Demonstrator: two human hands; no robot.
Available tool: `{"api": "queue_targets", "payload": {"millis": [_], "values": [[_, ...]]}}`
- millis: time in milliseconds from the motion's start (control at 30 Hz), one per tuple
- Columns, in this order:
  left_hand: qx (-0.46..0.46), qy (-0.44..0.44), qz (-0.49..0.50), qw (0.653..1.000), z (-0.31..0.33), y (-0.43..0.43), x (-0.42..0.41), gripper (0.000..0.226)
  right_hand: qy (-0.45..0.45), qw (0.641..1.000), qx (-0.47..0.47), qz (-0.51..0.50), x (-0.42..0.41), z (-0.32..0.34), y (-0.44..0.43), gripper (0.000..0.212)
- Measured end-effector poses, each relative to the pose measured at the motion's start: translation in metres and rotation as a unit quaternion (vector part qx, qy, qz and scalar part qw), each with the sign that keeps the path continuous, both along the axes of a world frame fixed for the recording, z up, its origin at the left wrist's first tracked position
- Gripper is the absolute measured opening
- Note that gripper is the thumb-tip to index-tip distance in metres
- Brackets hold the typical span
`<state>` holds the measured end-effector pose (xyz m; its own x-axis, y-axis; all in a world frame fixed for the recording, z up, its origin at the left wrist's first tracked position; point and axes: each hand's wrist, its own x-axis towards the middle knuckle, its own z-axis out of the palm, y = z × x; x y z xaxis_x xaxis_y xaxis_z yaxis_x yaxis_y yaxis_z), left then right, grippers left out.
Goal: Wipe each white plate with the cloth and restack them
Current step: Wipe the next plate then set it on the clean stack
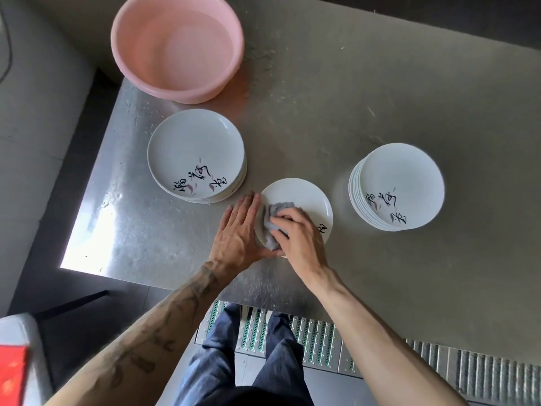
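— What are the fingers doing?
— The right hand (pixel 295 232) curls its fingers over the grey cloth (pixel 275 212) and presses it onto the single white plate (pixel 304 197). The left hand (pixel 238 230) lies flat, fingers straight against that plate's left rim.
— And the room around them?
— One plate stack (pixel 193 148) sits just beyond the left fingertips, and a second stack (pixel 401 177) lies right of the right knuckles. Bare steel table (pixel 380 98) separates them, with the pink basin (pixel 175 45) farther off.

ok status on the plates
Right hand grips grey cloth on the single plate. Left hand flat against its rim. Left stack and right stack stand clear.
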<state>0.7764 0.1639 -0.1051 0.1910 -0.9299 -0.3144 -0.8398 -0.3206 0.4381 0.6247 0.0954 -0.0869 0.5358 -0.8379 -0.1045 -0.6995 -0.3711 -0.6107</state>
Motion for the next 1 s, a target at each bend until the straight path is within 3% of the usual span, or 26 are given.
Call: {"api": "queue_targets", "payload": {"millis": [100,233,400,600,867,1000], "values": [[0.007,0.01,0.002,1.0,0.0,-0.002,0.0,0.144,0.003,0.997,0.008,-0.076,0.004,0.001,-0.004,0.027],[0.0,-0.002,-0.012,1.0,-0.003,0.002,0.002,0.14,-0.006,0.999,0.028,0.022,0.017,0.005,0.009,0.027],[0.003,-0.006,-0.014,1.0,-0.001,0.001,0.002,0.145,0.015,0.999,0.015,-0.035,0.002,0.002,-0.006,0.028],[0.003,-0.031,-0.027,0.999,-0.005,0.003,0.002,0.143,-0.011,0.996,0.028,0.08,0.013,0.004,-0.006,0.027],[0.01,-0.024,-0.017,1.0,-0.008,0.002,0.002,0.149,0.098,0.991,-0.079,-0.036,-0.036,0.008,-0.044,0.029],[0.018,-0.023,-0.017,0.999,-0.007,0.001,0.001,0.15,0.092,0.991,-0.06,-0.082,-0.04,0.009,-0.023,0.033]]}}
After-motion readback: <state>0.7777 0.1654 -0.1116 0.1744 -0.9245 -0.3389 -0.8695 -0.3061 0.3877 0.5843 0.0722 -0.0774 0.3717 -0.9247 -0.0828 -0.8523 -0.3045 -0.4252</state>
